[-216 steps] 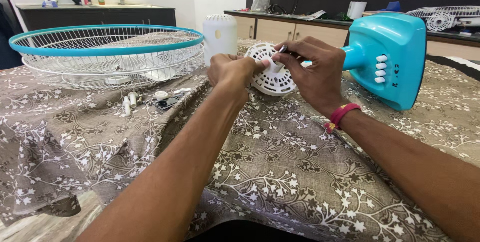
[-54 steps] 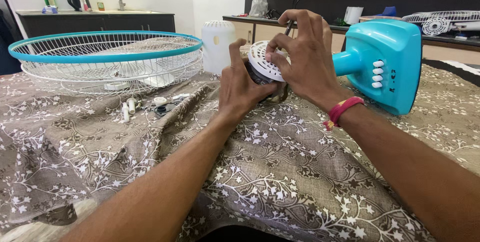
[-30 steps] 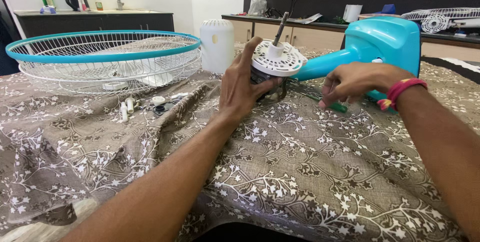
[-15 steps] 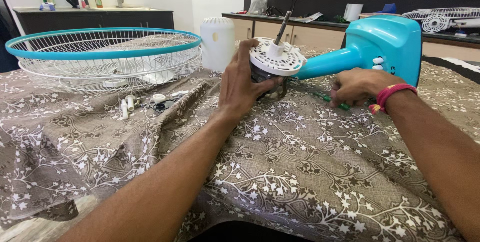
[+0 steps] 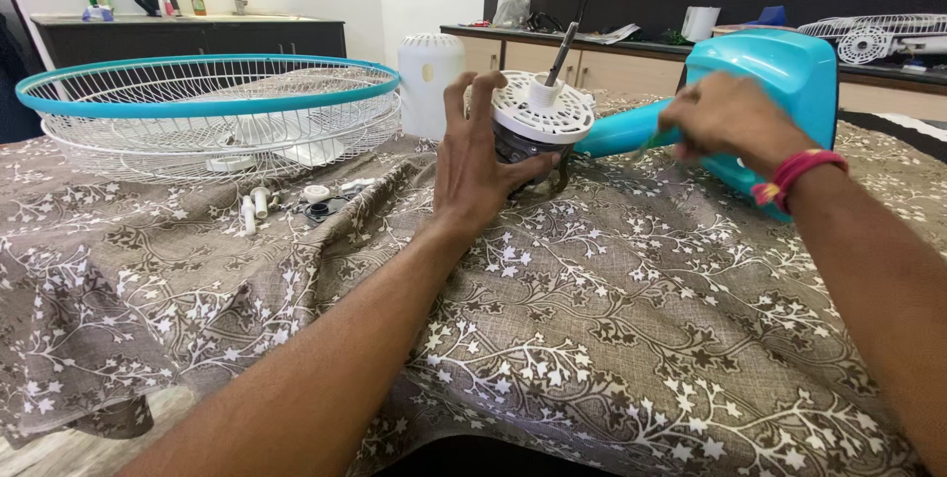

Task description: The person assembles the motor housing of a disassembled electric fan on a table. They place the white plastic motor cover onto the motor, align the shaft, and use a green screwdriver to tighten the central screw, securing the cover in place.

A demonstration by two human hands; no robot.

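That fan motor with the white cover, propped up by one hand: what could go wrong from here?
The left hand alone steadies the fan motor, so it might tip and bend the bare metal shaft. The right hand is raised and blurred, seemingly holding something green; a slip there could hurt the steadying fingers. The small loose parts lie on rumpled cloth and could roll off.

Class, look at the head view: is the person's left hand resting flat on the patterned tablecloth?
No, the left hand is wrapped around the fan motor beneath its white vented cover, raised off the tablecloth.
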